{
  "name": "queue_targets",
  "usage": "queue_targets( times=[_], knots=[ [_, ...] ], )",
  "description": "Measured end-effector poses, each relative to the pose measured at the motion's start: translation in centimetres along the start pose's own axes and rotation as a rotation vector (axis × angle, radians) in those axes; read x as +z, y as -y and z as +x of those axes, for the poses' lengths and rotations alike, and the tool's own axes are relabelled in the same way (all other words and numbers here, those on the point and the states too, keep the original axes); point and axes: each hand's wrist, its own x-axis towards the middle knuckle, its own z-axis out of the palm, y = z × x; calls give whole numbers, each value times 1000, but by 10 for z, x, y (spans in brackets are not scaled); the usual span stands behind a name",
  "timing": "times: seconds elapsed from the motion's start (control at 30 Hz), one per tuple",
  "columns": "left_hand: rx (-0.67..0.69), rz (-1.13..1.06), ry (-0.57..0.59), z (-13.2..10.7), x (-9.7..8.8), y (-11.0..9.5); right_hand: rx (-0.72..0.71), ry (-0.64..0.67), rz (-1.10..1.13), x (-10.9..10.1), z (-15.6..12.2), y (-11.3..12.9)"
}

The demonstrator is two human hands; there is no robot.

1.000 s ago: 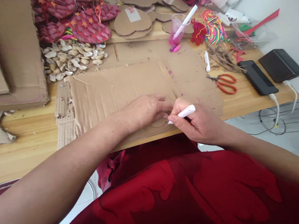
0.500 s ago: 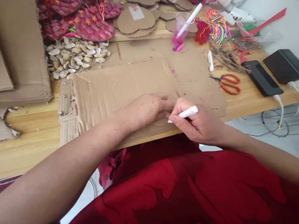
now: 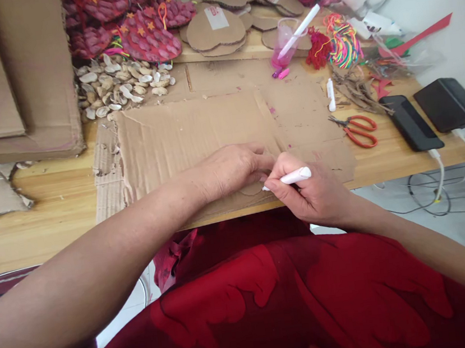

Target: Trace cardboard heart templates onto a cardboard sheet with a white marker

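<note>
My right hand (image 3: 307, 196) is closed round a white marker pen (image 3: 297, 175), its tip pointing down and left near the cardboard. My left hand (image 3: 234, 165) rests palm down on the cardboard sheet (image 3: 176, 133), fingers stretched toward the pen tip. Under its fingertips, close to the table's front edge, a small rounded cardboard piece (image 3: 252, 188) partly shows; the fingers cover the rest of it. Whether the pen tip touches the cardboard is too small to tell.
Peanut shells (image 3: 120, 86) lie behind the sheet, with heart-like cardboard cutouts (image 3: 215, 35) farther back. Orange-handled scissors (image 3: 360, 131), a capped white marker (image 3: 331, 95), a black phone (image 3: 410, 124) and a black box (image 3: 450, 105) are at the right. Large cardboard (image 3: 40, 79) stands left.
The whole view has shifted slightly, so things on the table appear a little farther right. Both hands keep nearly the same pose, and the marker pen stays in my right hand.
</note>
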Motion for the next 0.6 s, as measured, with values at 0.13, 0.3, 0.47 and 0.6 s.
queue_targets(
  times=[0.13,0.3,0.47,0.6],
  knots=[
    [-27,16,-23,0,0,-2,-21,32,29,3,0,3],
    [-6,27,-24,1,0,-1,18,14,24,0,-1,1],
    [-22,11,-31,1,1,-1,21,44,28,5,1,3],
    [-40,-3,-11,1,-1,-2,13,50,22,8,3,5]
  ],
)
